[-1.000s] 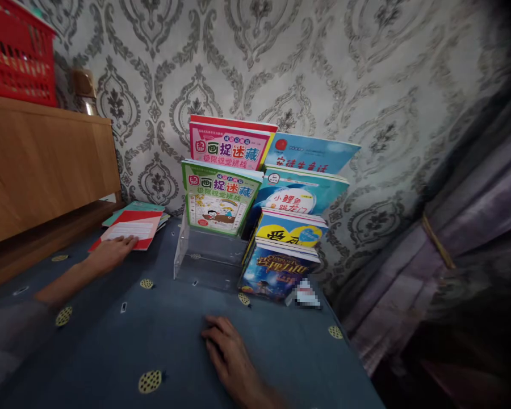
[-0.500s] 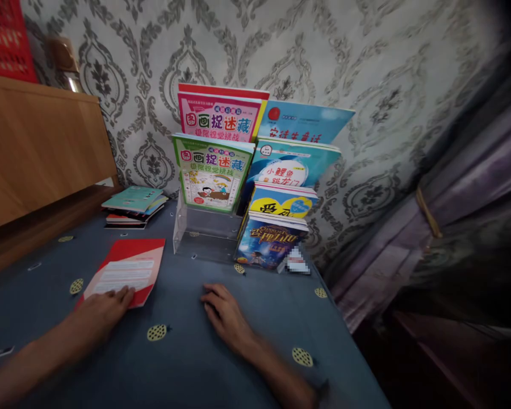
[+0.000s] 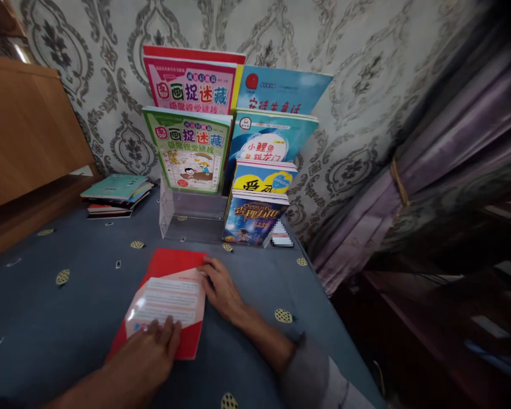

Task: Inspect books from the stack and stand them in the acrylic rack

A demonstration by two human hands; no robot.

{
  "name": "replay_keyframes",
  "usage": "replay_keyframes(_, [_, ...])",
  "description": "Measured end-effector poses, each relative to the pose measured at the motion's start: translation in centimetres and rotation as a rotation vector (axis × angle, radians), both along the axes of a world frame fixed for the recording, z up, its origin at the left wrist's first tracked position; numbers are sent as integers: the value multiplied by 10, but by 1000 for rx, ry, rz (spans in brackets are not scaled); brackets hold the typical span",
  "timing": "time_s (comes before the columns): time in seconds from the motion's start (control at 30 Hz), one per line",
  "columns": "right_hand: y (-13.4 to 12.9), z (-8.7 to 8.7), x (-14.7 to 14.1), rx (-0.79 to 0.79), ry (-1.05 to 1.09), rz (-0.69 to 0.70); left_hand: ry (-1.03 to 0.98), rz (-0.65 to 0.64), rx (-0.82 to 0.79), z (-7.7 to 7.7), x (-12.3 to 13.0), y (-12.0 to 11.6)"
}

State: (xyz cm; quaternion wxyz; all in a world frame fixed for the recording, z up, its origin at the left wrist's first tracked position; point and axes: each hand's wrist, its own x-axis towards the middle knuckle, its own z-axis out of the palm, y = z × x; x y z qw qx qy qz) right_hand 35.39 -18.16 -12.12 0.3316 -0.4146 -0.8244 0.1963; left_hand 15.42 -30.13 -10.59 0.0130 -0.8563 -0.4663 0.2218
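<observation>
A red book (image 3: 176,261) with a pale pink panel and a white text block lies tilted in front of me over the blue cloth. My left hand (image 3: 147,355) is on its lower part, fingers bent over the cover and thumb hidden. At the upper right edge, my right hand (image 3: 221,289) has its fingers closed on the book's side. Beyond it stands a clear stepped book rack (image 3: 191,213), holding a green picture book (image 3: 196,150), a pink one (image 3: 191,85), a teal book (image 3: 276,133) and a dark blue book (image 3: 253,218).
A small stack of books (image 3: 114,187) lies at the left, beside a wooden cabinet (image 3: 21,130). Patterned wallpaper (image 3: 276,34) is behind the rack. A tied purple curtain (image 3: 366,216) hangs right of the table, whose cloth (image 3: 255,375) has pineapple prints.
The red book has moved right across the cloth with my left hand on it. My right hand, earlier apart from it, has taken hold of its right edge. The view has shifted.
</observation>
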Motion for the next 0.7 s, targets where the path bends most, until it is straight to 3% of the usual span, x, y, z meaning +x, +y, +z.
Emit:
replay_keyframes(0.1, [0, 0, 8, 5, -89, -89, -68, -92, 32, -1, 28, -3])
replay_keyframes(0.2, [-2, 2, 16, 7, -161, -118, -113, -149, -18, 14, 39, 1])
replay_keyframes(0.33, [-6, 2, 20, 19, -218, -119, -201, -116, -72, 45, 27, 29])
replay_keyframes(0.43, [-7, 4, 18, 26, -256, -113, -171, 22, 57, 60, 6, 65])
replay_keyframes(0.53, [-8, 9, 16, 7, -296, -107, -188, 89, 223, 57, -11, 99])
replay_keyframes(0.7, [-11, 14, 13, 1, -330, -123, -345, 94, 321, 31, -20, 129])
